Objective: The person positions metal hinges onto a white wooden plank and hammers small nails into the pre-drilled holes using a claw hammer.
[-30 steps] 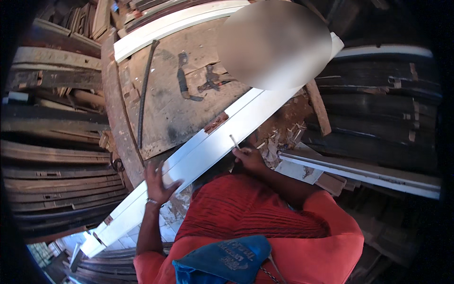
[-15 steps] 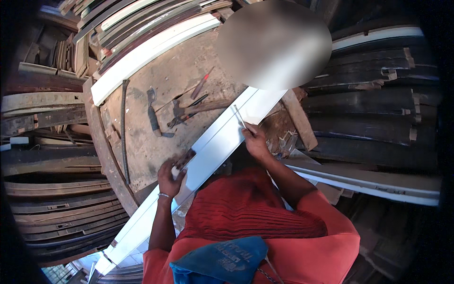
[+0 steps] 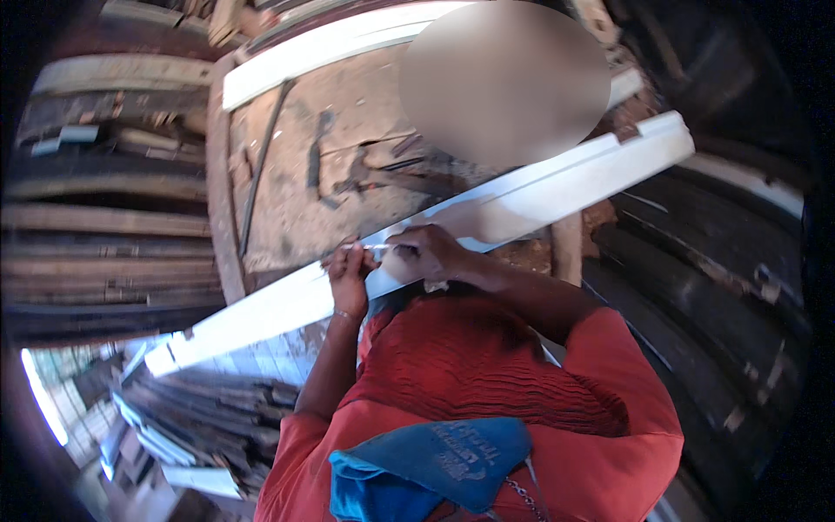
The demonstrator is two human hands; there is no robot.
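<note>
A long white-painted wooden board [image 3: 557,187], grooved lengthwise and notched near both ends, lies diagonally across the worktable in front of me. My right hand [image 3: 430,252] is over its middle, fingers closed on a thin light-coloured rod [image 3: 376,247], whose tip points left. My left hand [image 3: 350,271] is at the board's far edge with curled fingers close to that tip. A dark piece there is mostly hidden by the left fingers, and its kind cannot be made out.
On the brown worktable [image 3: 287,165] beyond the board lie a dark hammer [image 3: 314,165], a wooden-handled hammer [image 3: 358,170] and a long dark bar [image 3: 263,165]. Another white board [image 3: 322,48] runs along the far side. Stacked timber [image 3: 104,252] stands left, dark planks [image 3: 696,278] right.
My right hand has come left along the board, bringing the thin rod from upright to nearly level beside my left hand. The whole view has also turned.
</note>
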